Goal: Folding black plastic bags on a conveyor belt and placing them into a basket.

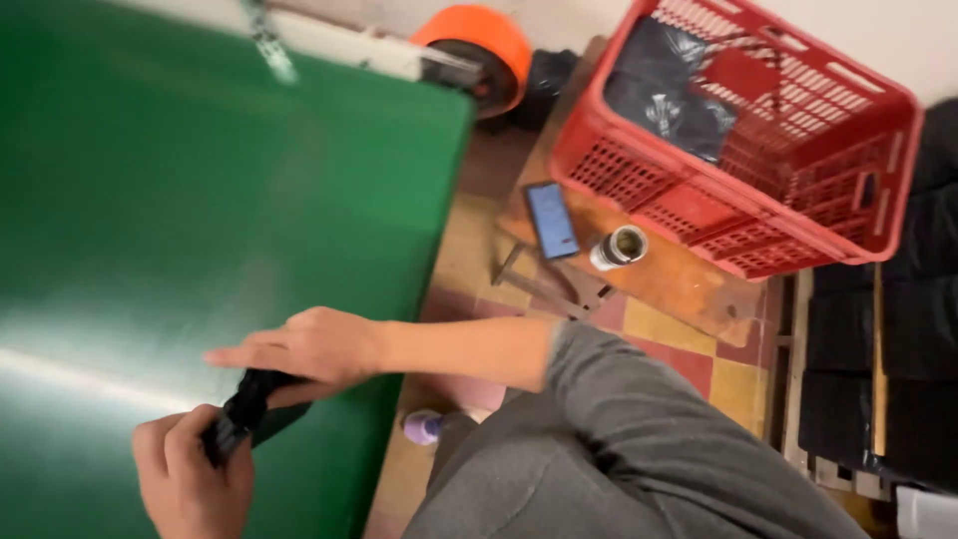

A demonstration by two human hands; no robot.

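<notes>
My left hand (190,474) is at the lower left, closed in a fist around the lower end of a small black object (239,407) at the near edge of a green tabletop (200,180). My right hand (314,344) reaches in from the right on a bare forearm with a grey sleeve. Its fingers lie stretched over the upper end of the black object and its thumb is tucked under it. The picture is blurred, so I cannot tell what kind of thing the black object is.
A red plastic crate (798,215) with black bags inside stands on a wooden bench (689,284). On the bench lie a phone (551,220) and a small metal cylinder (621,246). An orange wheel (479,45) sits behind the table. Dark stacked items (913,329) are on the right, above a tiled floor.
</notes>
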